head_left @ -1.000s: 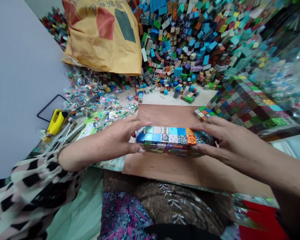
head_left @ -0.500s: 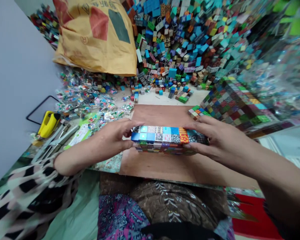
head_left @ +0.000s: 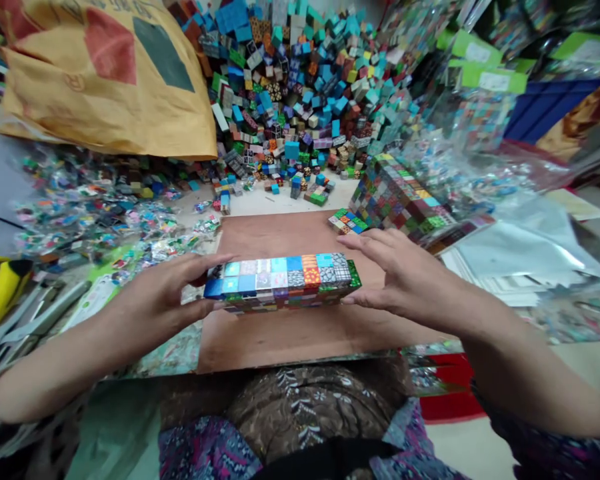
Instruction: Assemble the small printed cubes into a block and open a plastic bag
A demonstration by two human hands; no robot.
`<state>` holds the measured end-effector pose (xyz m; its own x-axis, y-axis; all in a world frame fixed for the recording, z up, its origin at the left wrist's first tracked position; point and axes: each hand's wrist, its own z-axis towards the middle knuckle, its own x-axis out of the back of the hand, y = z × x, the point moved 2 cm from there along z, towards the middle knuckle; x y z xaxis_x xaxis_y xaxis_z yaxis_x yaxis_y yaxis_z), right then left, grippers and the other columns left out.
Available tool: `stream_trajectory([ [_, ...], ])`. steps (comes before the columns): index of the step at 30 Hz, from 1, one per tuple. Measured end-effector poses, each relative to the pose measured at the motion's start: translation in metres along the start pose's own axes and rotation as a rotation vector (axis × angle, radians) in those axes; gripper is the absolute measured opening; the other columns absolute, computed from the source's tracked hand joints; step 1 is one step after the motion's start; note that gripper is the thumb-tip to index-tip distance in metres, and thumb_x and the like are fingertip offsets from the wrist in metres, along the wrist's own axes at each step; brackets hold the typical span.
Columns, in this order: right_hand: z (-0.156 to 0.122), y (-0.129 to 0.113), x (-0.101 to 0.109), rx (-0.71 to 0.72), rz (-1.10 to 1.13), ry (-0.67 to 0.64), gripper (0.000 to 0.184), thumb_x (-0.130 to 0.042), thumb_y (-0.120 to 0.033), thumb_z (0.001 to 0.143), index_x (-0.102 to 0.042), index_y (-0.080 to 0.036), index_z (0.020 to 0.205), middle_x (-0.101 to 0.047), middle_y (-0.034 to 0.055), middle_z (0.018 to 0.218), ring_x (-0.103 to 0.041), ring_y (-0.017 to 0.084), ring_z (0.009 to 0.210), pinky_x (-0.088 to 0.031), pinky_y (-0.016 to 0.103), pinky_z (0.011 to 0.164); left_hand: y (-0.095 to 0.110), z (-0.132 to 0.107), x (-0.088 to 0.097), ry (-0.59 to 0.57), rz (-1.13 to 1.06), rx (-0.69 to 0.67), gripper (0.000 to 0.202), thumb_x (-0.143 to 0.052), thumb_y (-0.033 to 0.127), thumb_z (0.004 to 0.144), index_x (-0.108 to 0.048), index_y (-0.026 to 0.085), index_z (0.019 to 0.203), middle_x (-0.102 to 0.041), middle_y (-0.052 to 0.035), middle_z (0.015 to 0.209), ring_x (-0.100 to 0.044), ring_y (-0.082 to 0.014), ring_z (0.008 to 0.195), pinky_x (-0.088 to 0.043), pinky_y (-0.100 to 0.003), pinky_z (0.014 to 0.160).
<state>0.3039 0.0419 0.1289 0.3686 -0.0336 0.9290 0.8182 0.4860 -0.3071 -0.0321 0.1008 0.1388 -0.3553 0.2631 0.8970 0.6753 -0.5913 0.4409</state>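
A long block of small printed cubes (head_left: 280,272) lies on the brown board (head_left: 265,343) in front of me. Its top shows blue, white, grey and orange patterned faces. My left hand (head_left: 180,287) is at the block's left end, fingers over the back edge and thumb at the front. Around the right end, my right hand (head_left: 395,277) has its fingers spread behind and its thumb near the front face; whether the thumb touches cannot be made out. A small flat group of cubes (head_left: 347,221) sits at the board's back right corner.
A larger cube stack (head_left: 400,200) stands tilted at right. Loose cubes (head_left: 290,100) are heaped behind, beside a yellow sack (head_left: 115,87). Small plastic-wrapped pieces (head_left: 105,207) spread at left, near a yellow-handled tool (head_left: 3,290). Clear plastic bags (head_left: 530,247) lie at right.
The view has swung right, so things appear further left. My right hand's fingers have opened away from the block's right end, which now shows. My left hand stays at the left end.
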Motion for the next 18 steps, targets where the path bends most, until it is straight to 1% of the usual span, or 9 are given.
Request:
stream_trajectory([
  [5,-0.003,-0.001,-0.014,-0.023,0.157,0.029,0.059,-0.069,-0.039,0.087,-0.051,-0.018,0.14,-0.065,0.0136,0.123,-0.057,0.031,0.113,-0.048,0.048,0.094,0.0,-0.001,0.001,-0.002,0.024,0.035,0.046,-0.055,0.034,0.091,-0.057,0.024,0.135,-0.07,-0.0072,0.116,-0.065,-0.0218,0.094,-0.049,-0.031,0.077],
  [8,-0.003,-0.002,-0.02,-0.03,0.232,0.082,0.057,-0.067,-0.037,0.089,-0.05,-0.021,0.141,-0.064,0.0124,0.125,-0.057,0.03,0.115,-0.049,0.048,0.093,0.001,-0.001,0.002,0.013,0.029,0.026,0.046,-0.056,0.036,0.09,-0.058,0.023,0.134,-0.071,-0.0082,0.113,-0.066,-0.022,0.089,-0.05,-0.032,0.074],
  [12,-0.003,0.0,-0.026,-0.014,0.28,0.157,0.058,-0.067,-0.034,0.089,-0.047,-0.023,0.143,-0.061,0.0115,0.132,-0.055,0.029,0.119,-0.047,0.048,0.098,-0.002,0.0,0.0,-0.016,0.048,0.018,0.046,-0.055,0.035,0.09,-0.058,0.021,0.134,-0.071,-0.0088,0.112,-0.066,-0.0222,0.09,-0.05,-0.033,0.076],
  [15,-0.003,-0.001,-0.03,-0.006,0.293,0.162,0.053,-0.065,-0.03,0.09,-0.05,-0.026,0.14,-0.063,0.0094,0.131,-0.056,0.028,0.12,-0.047,0.049,0.099,-0.01,-0.003,-0.005,0.02,0.057,0.01,0.046,-0.055,0.041,0.091,-0.057,0.023,0.134,-0.071,-0.0087,0.116,-0.066,-0.0235,0.094,-0.051,-0.034,0.078],
  [18,-0.003,-0.002,-0.032,0.001,0.303,0.157,0.05,-0.064,-0.029,0.09,-0.052,-0.026,0.138,-0.064,0.0095,0.128,-0.058,0.028,0.118,-0.049,0.048,0.098,-0.017,-0.005,-0.009,0.02,0.043,0.031,0.047,-0.055,0.042,0.092,-0.055,0.026,0.136,-0.069,-0.0083,0.123,-0.066,-0.0246,0.1,-0.051,-0.037,0.082],
])
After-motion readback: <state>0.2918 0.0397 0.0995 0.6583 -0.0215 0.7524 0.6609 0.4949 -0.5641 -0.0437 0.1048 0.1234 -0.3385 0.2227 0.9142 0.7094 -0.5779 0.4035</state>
